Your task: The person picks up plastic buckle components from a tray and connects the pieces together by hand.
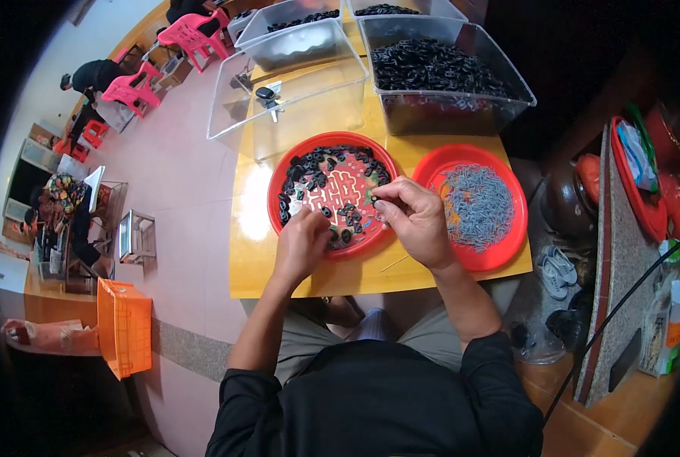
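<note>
My left hand (303, 242) is over the near left part of a round red tray (332, 138), its fingers curled together; what they hold, if anything, is hidden. Small black ring-like parts (302, 169) lie around this tray, over a gold pattern on its bottom. Above the tray's right side, thumb and forefinger of my right hand (418, 222) pinch a small dark part (375, 199), too small to make out fully. Beside that hand stands a second red tray (480, 263), which holds a pile of thin grey-blue pieces (478, 204).
Clear plastic bins stand behind the trays; one bin (454, 114) holds many black parts, and a nearer bin (309, 95) is see-through. On the yellow table (252, 278) lies a thin stick (393, 263). An orange crate (125, 327) stands left; other people work farther off.
</note>
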A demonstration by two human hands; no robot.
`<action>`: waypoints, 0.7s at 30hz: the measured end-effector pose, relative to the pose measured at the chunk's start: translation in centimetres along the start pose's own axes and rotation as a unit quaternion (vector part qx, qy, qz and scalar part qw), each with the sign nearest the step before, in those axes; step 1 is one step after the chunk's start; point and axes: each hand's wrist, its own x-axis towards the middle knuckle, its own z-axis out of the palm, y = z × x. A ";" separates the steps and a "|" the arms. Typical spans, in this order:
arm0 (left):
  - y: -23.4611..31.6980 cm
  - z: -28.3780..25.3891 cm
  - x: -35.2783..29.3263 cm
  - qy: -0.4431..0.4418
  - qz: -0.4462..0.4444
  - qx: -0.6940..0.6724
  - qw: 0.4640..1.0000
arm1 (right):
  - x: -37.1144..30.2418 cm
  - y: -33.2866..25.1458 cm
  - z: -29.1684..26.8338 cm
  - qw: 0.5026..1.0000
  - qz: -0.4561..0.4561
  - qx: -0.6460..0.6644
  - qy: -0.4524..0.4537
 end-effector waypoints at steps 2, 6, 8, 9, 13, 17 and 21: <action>0.4 0.2 0.0 -0.021 0.015 0.012 1.000 | -0.2 -0.3 0.3 1.000 0.009 0.008 -0.009; 1.4 0.7 0.6 -0.057 0.029 0.085 0.994 | -0.3 0.1 0.8 1.000 0.010 0.005 -0.017; 1.2 1.1 1.1 -0.078 0.044 0.128 0.988 | -0.4 0.1 0.7 1.000 0.007 -0.021 -0.020; 1.7 1.0 1.3 -0.086 0.042 0.140 0.986 | -0.5 0.1 0.6 0.999 -0.002 -0.026 -0.021; 1.0 1.6 1.2 -0.042 0.049 0.118 0.991 | -0.4 -0.3 0.7 0.999 0.021 -0.018 -0.018; 0.4 1.5 0.9 -0.012 -0.005 0.036 0.999 | -0.2 0.1 0.8 0.999 0.000 -0.020 -0.028; -0.1 1.5 0.8 -0.050 -0.114 -0.448 0.885 | -0.4 0.4 0.8 0.998 0.041 0.026 -0.039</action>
